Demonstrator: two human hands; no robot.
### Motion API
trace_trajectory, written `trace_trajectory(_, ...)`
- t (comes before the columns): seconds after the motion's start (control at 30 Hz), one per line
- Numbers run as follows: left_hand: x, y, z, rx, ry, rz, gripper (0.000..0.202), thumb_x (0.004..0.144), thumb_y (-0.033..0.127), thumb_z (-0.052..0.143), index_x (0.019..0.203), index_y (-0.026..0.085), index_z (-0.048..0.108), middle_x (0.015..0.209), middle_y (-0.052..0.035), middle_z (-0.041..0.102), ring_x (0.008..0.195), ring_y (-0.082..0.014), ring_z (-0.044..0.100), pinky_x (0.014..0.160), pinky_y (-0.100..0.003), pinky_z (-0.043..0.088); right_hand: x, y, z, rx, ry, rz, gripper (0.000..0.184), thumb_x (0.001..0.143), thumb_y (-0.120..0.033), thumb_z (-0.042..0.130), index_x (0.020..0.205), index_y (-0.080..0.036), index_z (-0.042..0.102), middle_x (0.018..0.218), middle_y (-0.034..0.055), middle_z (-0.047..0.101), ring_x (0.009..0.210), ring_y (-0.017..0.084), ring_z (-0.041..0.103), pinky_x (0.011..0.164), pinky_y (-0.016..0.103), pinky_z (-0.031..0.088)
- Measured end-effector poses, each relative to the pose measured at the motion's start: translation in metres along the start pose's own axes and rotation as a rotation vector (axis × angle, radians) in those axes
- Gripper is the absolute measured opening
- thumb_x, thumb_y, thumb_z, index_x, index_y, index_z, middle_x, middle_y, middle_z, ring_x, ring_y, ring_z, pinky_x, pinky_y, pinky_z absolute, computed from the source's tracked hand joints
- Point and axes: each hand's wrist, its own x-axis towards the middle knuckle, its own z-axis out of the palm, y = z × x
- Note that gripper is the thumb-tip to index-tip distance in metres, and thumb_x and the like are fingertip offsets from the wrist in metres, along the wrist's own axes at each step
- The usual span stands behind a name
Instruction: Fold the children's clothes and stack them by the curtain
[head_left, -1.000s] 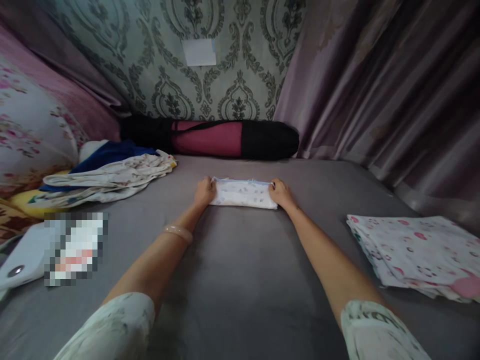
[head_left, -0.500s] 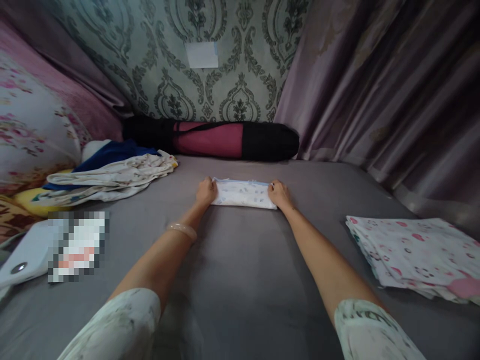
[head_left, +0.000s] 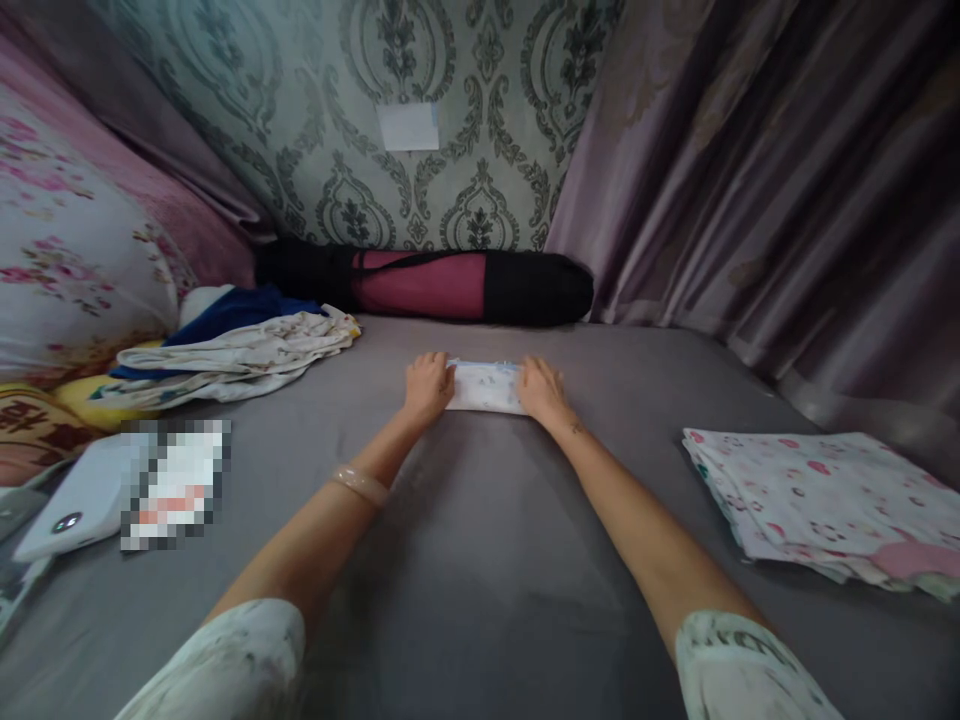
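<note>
A small folded white cloth (head_left: pixel 486 388) with a faint print lies on the grey bed sheet (head_left: pixel 480 560), out in front of me. My left hand (head_left: pixel 426 385) rests on its left end and my right hand (head_left: pixel 538 385) on its right end. The fingers of both hands lie flat over the fabric and cover its ends. Only the middle strip of the cloth shows between them. A pale bangle (head_left: pixel 361 484) sits on my left wrist.
A folded white sheet with pink print (head_left: pixel 817 500) lies at the right. Loose clothes (head_left: pixel 240 350) are piled at the left by floral pillows (head_left: pixel 67 270). A black and pink rolled bag (head_left: pixel 450 283) lies along the wall, curtains (head_left: pixel 757 170) hang at the right, and a white device (head_left: pixel 75 500) sits near left.
Both hands have moved inward from the cloth's ends onto its top, so less of the cloth shows between them. The view has shifted slightly.
</note>
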Motion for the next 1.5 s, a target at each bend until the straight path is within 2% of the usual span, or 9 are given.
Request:
trace_trajectory(0.1, -0.006, 0.017, 0.007, -0.068, -0.104, 0.161, 0.03, 0.095, 0.025, 0.036, 0.113, 0.014, 0.057, 0.114, -0.0156, 0.062, 0.11, -0.0273, 0.055, 0.094, -0.043, 0.042, -0.014, -0.025, 0.007, 0.055, -0.092, -0.214, 0.045, 0.098, -0.025, 0.026, 0.136, -0.014, 0.047, 0.143, 0.013, 0.047, 0.134, 0.025, 0.039, 0.11, 0.043, 0.026)
trace_trajectory(0.23, -0.006, 0.024, 0.026, -0.085, -0.171, 0.205, 0.032, 0.097, 0.025, 0.032, 0.111, 0.013, 0.058, 0.115, -0.0167, 0.062, 0.115, -0.0258, 0.054, 0.099, -0.042, 0.04, -0.018, -0.041, 0.019, 0.083, -0.186, -0.277, 0.051, 0.098, -0.028, 0.025, 0.144, -0.012, 0.038, 0.153, 0.0101, 0.032, 0.143, 0.024, 0.021, 0.116, 0.047, 0.013)
trace_trajectory(0.4, -0.006, 0.024, 0.036, -0.034, -0.175, 0.113, 0.04, 0.099, 0.031, 0.029, 0.123, 0.013, 0.055, 0.131, -0.0173, 0.055, 0.124, -0.0276, 0.048, 0.102, -0.045, 0.038, -0.011, -0.038, 0.026, 0.077, -0.26, -0.25, 0.053, 0.098, -0.03, 0.023, 0.147, -0.015, 0.034, 0.154, 0.008, 0.03, 0.143, 0.025, 0.023, 0.115, 0.049, 0.014)
trace_trajectory(0.6, -0.008, 0.031, 0.026, 0.084, -0.171, 0.011, 0.046, 0.097, 0.045, 0.029, 0.13, 0.024, 0.054, 0.137, -0.0102, 0.052, 0.121, -0.0314, 0.048, 0.098, -0.047, 0.038, -0.009, -0.03, 0.03, 0.092, -0.26, -0.242, 0.052, 0.098, -0.03, 0.022, 0.148, -0.02, 0.032, 0.154, 0.0036, 0.03, 0.142, 0.022, 0.023, 0.115, 0.051, 0.014)
trace_trajectory(0.8, -0.008, 0.034, 0.027, 0.176, -0.269, -0.088, 0.056, 0.096, 0.052, 0.022, 0.145, 0.028, 0.038, 0.153, -0.0063, 0.035, 0.139, -0.0358, 0.027, 0.111, -0.054, 0.017, -0.013, -0.033, 0.032, 0.041, -0.184, -0.186, 0.053, 0.097, -0.033, 0.027, 0.148, -0.02, 0.034, 0.155, 0.0071, 0.03, 0.143, 0.028, 0.02, 0.113, 0.054, 0.013)
trace_trajectory(1.03, -0.007, 0.032, 0.027, 0.147, -0.324, -0.09, 0.058, 0.097, 0.05, 0.017, 0.147, 0.027, 0.034, 0.155, -0.0067, 0.03, 0.141, -0.0361, 0.025, 0.111, -0.057, 0.018, -0.011, -0.032, 0.03, 0.051, -0.212, -0.19, 0.052, 0.099, -0.033, 0.023, 0.148, -0.022, 0.033, 0.155, 0.0058, 0.03, 0.143, 0.026, 0.021, 0.114, 0.053, 0.014)
trace_trajectory(1.13, -0.006, 0.032, 0.021, 0.156, -0.23, -0.062, 0.054, 0.099, 0.043, 0.017, 0.143, 0.023, 0.041, 0.15, -0.0082, 0.039, 0.14, -0.0323, 0.028, 0.112, -0.056, 0.018, -0.009, -0.032, 0.026, 0.063, -0.224, -0.181, 0.052, 0.099, -0.033, 0.022, 0.148, -0.021, 0.033, 0.155, 0.0061, 0.03, 0.143, 0.026, 0.019, 0.114, 0.054, 0.013)
trace_trajectory(1.23, -0.007, 0.032, 0.017, 0.183, -0.139, -0.035, 0.052, 0.099, 0.038, 0.018, 0.14, 0.021, 0.045, 0.147, -0.0085, 0.044, 0.141, -0.0282, 0.027, 0.115, -0.053, 0.013, -0.009, -0.036, 0.024, 0.063, -0.157, -0.22, 0.052, 0.099, -0.033, 0.022, 0.148, -0.021, 0.034, 0.155, 0.006, 0.029, 0.144, 0.025, 0.017, 0.115, 0.054, 0.008)
trace_trajectory(1.5, -0.01, 0.027, 0.022, 0.171, -0.309, -0.062, 0.055, 0.099, 0.044, 0.018, 0.146, 0.023, 0.036, 0.154, -0.0092, 0.032, 0.142, -0.0315, 0.025, 0.112, -0.055, 0.021, -0.013, -0.04, 0.036, 0.069, -0.172, -0.263, 0.05, 0.099, -0.032, 0.024, 0.145, -0.022, 0.038, 0.154, 0.0038, 0.031, 0.142, 0.023, 0.024, 0.114, 0.05, 0.015)
